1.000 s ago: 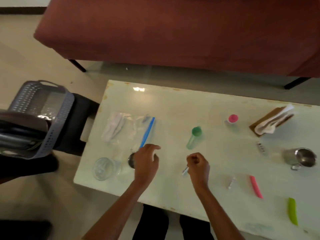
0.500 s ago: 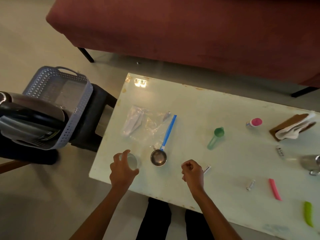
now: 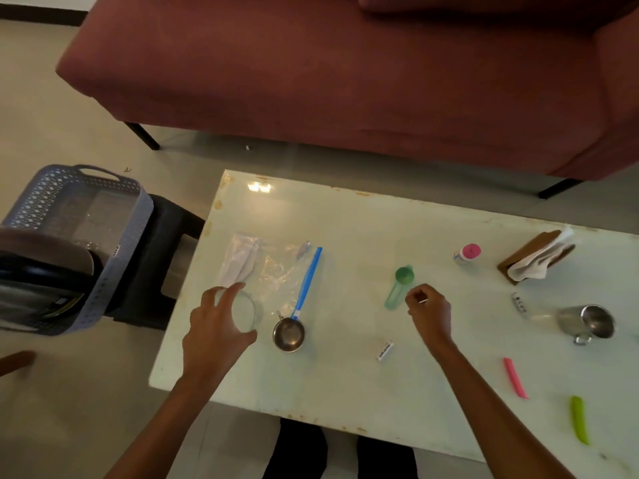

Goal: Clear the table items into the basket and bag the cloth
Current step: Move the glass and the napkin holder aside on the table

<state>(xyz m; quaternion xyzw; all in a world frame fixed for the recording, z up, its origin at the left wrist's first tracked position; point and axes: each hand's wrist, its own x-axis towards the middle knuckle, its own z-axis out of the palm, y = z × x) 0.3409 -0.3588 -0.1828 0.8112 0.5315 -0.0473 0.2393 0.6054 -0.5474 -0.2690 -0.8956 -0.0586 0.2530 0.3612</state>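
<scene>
Perforated grey plastic basket (image 3: 131,236) standing at nine o'clock, beside the table. Clear zip bag with blue seal strip (image 3: 287,271) lying flat, folded white cloth (image 3: 238,261) inside.

Worktop (image 3: 397,236): pale glossy slab, smooth, reflecting a ceiling light; edges chipped with rusty-brown spots.
Basket (image 3: 128,236): grey-blue plastic, perforated lattice walls, matt.
Bag (image 3: 280,274): clear crinkled plastic film, shiny, with a blue plastic zip strip.
Cloth (image 3: 238,261): white, soft, folded inside the bag.
Measuring cup (image 3: 288,335): polished metal bowl, blue plastic handle.
Mug (image 3: 587,323): brushed steel, reflective.
Glass (image 3: 243,311): clear, smooth.
Green scoop (image 3: 399,286): translucent plastic.
Sofa (image 3: 345,70): maroon woven fabric, matt.
Napkin holder (image 3: 529,250): brown wood, holding white paper.
</scene>
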